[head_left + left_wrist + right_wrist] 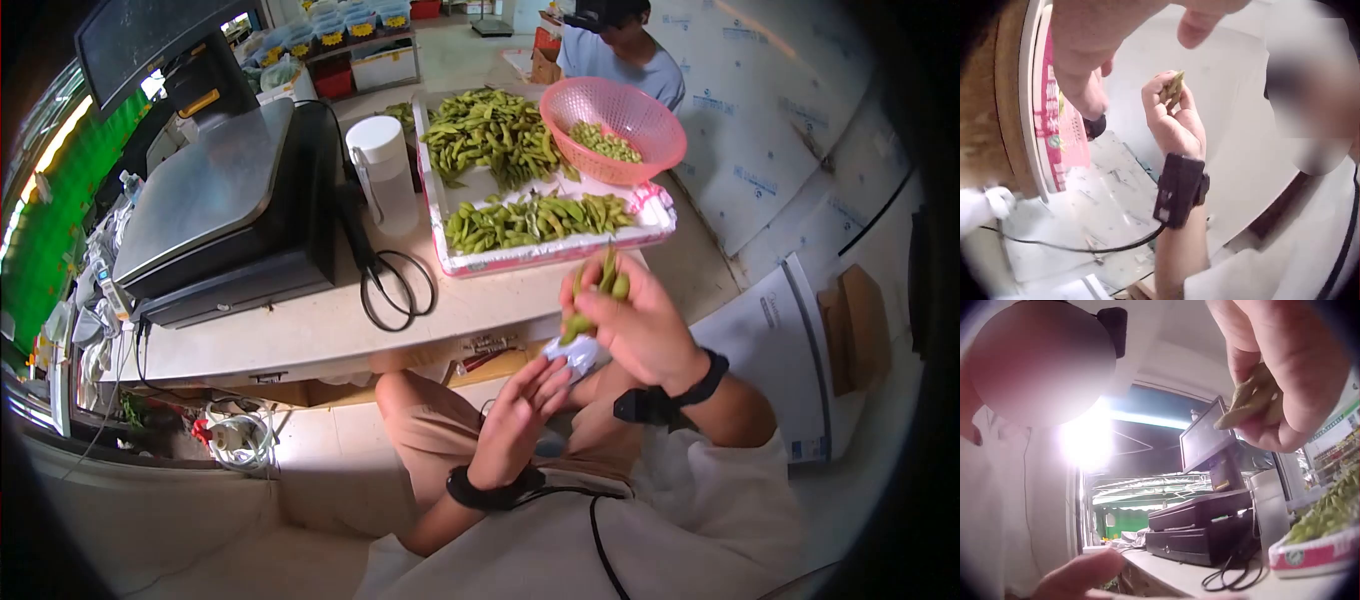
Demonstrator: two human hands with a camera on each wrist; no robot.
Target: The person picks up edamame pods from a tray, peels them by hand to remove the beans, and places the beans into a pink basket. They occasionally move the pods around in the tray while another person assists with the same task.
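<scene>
My right hand point(645, 325) grips a few green edamame pods point(578, 325) above the front edge of the counter; pod ends stick out past its fingers. In the right wrist view the pods point(1252, 400) are pinched between thumb and fingers. Lower and to the left, my left hand point(515, 420) holds nothing, its fingers loosely extended over my lap. Just beyond the hands lies a white and pink foam tray point(555, 262) with two piles of edamame pods, a large far pile point(490, 135) and a smaller near pile point(535, 222).
A pink colander point(610, 95) with shelled beans rests on the tray's far right corner. Left of the tray stand a white bottle point(385, 175), a looped black cable point(400, 300) and a weighing scale point(215, 210). Another person point(625, 55) sits across the counter point(300, 320).
</scene>
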